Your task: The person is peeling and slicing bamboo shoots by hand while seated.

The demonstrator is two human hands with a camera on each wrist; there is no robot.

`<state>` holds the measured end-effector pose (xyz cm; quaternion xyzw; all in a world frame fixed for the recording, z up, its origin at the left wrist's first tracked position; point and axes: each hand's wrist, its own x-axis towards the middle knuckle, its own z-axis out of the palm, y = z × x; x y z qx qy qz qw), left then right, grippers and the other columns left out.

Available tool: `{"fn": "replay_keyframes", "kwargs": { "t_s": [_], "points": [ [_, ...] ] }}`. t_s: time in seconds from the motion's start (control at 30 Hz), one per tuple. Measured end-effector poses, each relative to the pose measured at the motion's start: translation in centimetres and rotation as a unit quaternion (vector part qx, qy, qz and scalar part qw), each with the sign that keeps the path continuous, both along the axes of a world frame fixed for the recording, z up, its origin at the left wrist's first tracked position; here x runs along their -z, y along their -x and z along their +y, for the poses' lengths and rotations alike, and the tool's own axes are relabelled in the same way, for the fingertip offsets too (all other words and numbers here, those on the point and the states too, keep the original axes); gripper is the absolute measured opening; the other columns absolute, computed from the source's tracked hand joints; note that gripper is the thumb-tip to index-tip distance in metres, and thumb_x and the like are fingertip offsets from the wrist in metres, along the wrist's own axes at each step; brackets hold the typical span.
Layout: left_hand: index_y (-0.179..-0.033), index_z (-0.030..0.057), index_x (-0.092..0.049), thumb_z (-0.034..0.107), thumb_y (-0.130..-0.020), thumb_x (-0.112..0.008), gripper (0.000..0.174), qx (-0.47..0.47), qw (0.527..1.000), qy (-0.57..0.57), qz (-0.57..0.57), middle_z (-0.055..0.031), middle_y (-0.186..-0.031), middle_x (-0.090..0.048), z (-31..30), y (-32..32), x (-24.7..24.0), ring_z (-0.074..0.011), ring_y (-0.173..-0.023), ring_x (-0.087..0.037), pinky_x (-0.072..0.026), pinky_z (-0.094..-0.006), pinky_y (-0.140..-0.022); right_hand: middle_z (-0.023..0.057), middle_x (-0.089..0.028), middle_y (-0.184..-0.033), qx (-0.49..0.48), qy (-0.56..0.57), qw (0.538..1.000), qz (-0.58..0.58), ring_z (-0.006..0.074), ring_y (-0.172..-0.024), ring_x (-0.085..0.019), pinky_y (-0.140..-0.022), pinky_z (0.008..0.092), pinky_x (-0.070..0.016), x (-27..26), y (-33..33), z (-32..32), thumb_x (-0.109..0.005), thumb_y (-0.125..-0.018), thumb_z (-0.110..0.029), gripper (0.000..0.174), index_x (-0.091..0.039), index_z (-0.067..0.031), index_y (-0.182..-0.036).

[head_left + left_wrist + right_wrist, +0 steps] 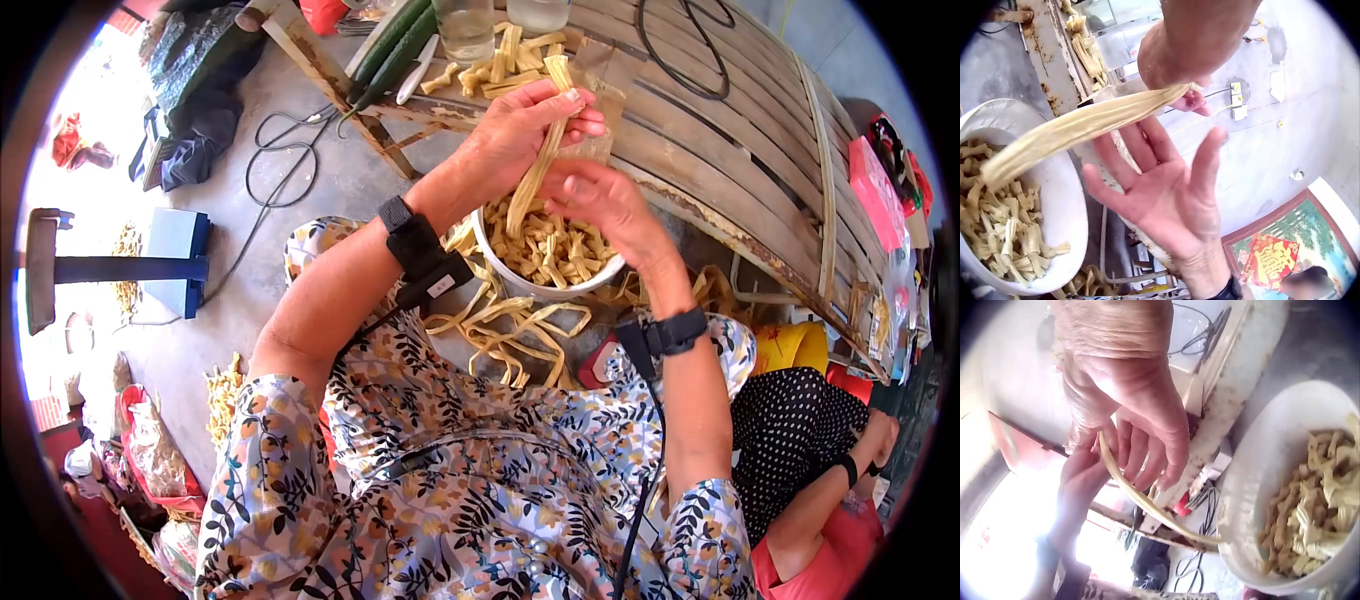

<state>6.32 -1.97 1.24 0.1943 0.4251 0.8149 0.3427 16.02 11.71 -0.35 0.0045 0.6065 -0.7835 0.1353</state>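
Note:
My left hand [530, 115] pinches the upper end of a long, pale yellow fibrous strip [540, 165] between thumb and fingers. The strip slants down over a white bucket [545, 292] of short, knotted pale pieces [550, 250]. Just right of the strip is my right hand [620, 205], its fingers spread loosely. In the left wrist view, the right palm [1166, 190] faces up behind the strip [1079, 119], thumb apart. The right wrist view has the right hand [1129, 394] close in front, with the strip [1147, 503] curving from the left hand's [1082, 475] pinch.
Beyond the bucket stands a slatted bamboo bench [690, 150] carrying more pale pieces [505, 65], glasses, a cable and green cucumbers [400, 50]. Long loose strips [510, 325] lie below the bucket. A blue box [175, 262] stands left; another person [815, 490] sits at lower right.

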Motion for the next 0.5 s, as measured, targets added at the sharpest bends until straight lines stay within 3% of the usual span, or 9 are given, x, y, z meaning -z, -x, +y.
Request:
{"fn": "replay_keyframes", "kwargs": {
  "t_s": [0.13,0.17,0.27,0.33,0.37,0.43,0.5],
  "points": [
    [-0.109,-0.001,-0.05,0.018,-0.088,-0.051,0.028,-0.062,0.995,-0.033,-0.073,-0.0086,-0.1,-0.057,-0.4,0.3,-0.1,-0.0155,-0.096,-0.056,-0.0442,-0.0236,-0.08,-0.0002,-0.061,-0.096,-0.022,0.01,1.0,0.003,0.0079,-0.089,-0.056,-0.08,0.0229,-0.044,2.0,-0.6,-2.8,-0.062,-0.081,-0.024,0.03,-0.059,-0.0062,-0.105],
    [-0.109,-0.001,-0.049,0.019,-0.088,-0.05,0.029,-0.076,0.993,-0.037,-0.085,-0.0089,-0.1,-0.057,-0.4,0.3,-0.3,-0.0157,-0.096,-0.055,-0.0441,-0.0237,-0.081,0.0037,-0.06,-0.101,-0.046,0.03,0.998,0.004,0.0129,-0.093,-0.057,-0.086,0.0279,-0.045,1.7,-0.7,-3.2,-0.057,-0.085,-0.021,0.026,-0.056,-0.0046,-0.106],
    [-0.108,-0.0011,-0.049,0.025,-0.09,-0.048,0.032,-0.108,0.988,-0.045,-0.101,-0.0107,-0.103,-0.056,-0.4,0.4,-0.1,-0.018,-0.098,-0.055,-0.0434,-0.0265,-0.085,0.0053,-0.061,-0.095,-0.027,0.062,0.997,-0.045,0.0111,-0.082,-0.059,-0.073,0.023,-0.0483,0.6,-0.8,-4.1,-0.055,-0.086,-0.02,0.024,-0.058,-0.0029,-0.103],
    [-0.11,-0.0012,-0.048,0.024,-0.089,-0.049,0.033,-0.09,0.989,-0.047,-0.112,-0.0116,-0.105,-0.055,-0.9,1.0,-0.3,-0.0199,-0.1,-0.054,-0.043,-0.0284,-0.087,0.0061,-0.062,-0.088,-0.004,0.059,0.997,-0.054,0.0096,-0.072,-0.059,-0.063,0.0198,-0.0485,0.7,-0.6,-3.4,-0.053,-0.087,-0.02,0.024,-0.058,-0.0017,-0.101],
    [-0.111,-0.0013,-0.047,0.024,-0.089,-0.049,0.033,-0.079,0.988,-0.048,-0.12,-0.0121,-0.106,-0.055,-1.1,1.1,-0.4,-0.0208,-0.101,-0.054,-0.0427,-0.0293,-0.088,0.0048,-0.06,-0.074,0.005,0.005,1.0,-0.008,0.0067,-0.059,-0.054,-0.052,0.0168,-0.0436,0.6,-0.3,-2.5,-0.052,-0.088,-0.019,0.023,-0.059,-0.0003,-0.1],
    [-0.113,-0.0016,-0.048,0.021,-0.089,-0.049,0.034,-0.022,0.998,-0.003,-0.05,-0.0136,-0.109,-0.055,-1.4,1.0,0.1,-0.0222,-0.105,-0.053,-0.0419,-0.0326,-0.09,0.0024,-0.057,-0.067,0.047,-0.025,0.999,-0.001,0.005,-0.053,-0.048,-0.05,0.0165,-0.0402,0.0,-0.1,-1.2,-0.051,-0.088,-0.018,0.024,-0.059,0.0009,-0.099],
    [-0.113,-0.0018,-0.049,0.02,-0.088,-0.05,0.033,0.03,0.996,0.084,0.012,-0.0143,-0.109,-0.056,-1.5,0.5,0.1,-0.0223,-0.106,-0.053,-0.0415,-0.034,-0.091,0.003,-0.058,-0.067,0.058,-0.115,0.992,0.01,0.0058,-0.053,-0.05,-0.05,0.0175,-0.0414,-0.3,-0.2,-0.5,-0.051,-0.088,-0.019,0.024,-0.06,0.001,-0.097]
  ]
}}
